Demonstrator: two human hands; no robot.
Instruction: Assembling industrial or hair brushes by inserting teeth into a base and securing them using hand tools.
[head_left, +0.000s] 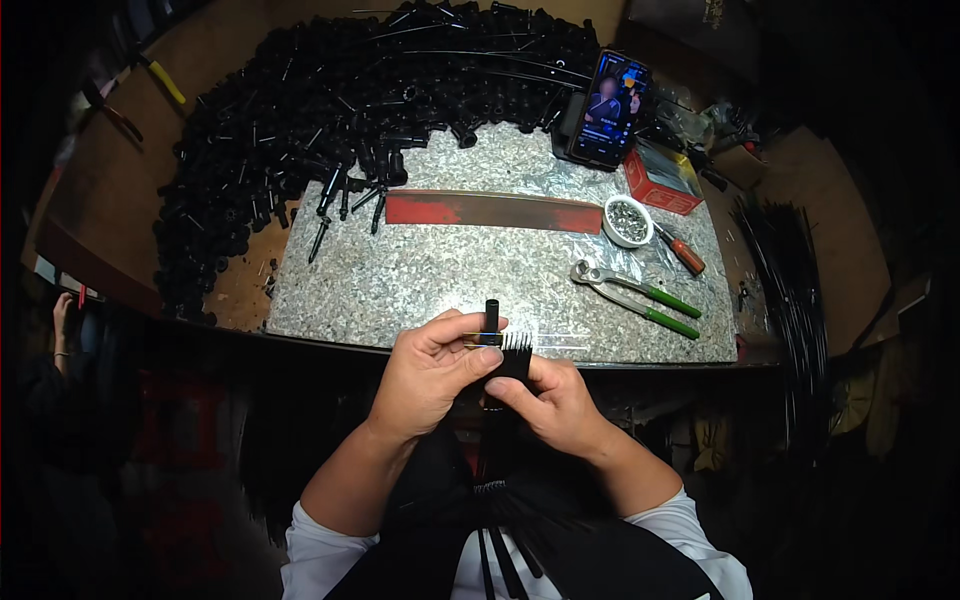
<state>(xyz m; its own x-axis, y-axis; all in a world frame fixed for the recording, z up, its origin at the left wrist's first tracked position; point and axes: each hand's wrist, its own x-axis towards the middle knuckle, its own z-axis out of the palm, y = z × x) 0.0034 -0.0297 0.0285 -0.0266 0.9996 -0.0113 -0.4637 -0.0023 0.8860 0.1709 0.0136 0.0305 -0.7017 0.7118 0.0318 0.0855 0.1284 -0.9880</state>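
Note:
Just past the table's near edge, my left hand (428,375) pinches a short black tube-shaped fitting (491,318) upright between thumb and fingers. A flat row of thin black rods with pale tips (517,350), like umbrella ribs, fans out against the fitting's right side. Closed around these rods is my right hand (555,402), its thumb pressed over them below the tips. Both hands nearly touch. Fine pale wires seem to run sideways behind the tips, too small to make out fully. More black rods (510,560) lie across my lap.
A large heap of black fittings (300,130) covers the table's back left. On the speckled board (440,270) are a red-and-brown bar (490,211), a white cup of small metal pieces (628,222), green-handled pincers (640,297), a screwdriver (686,255), a red box (664,180) and a propped phone (607,110).

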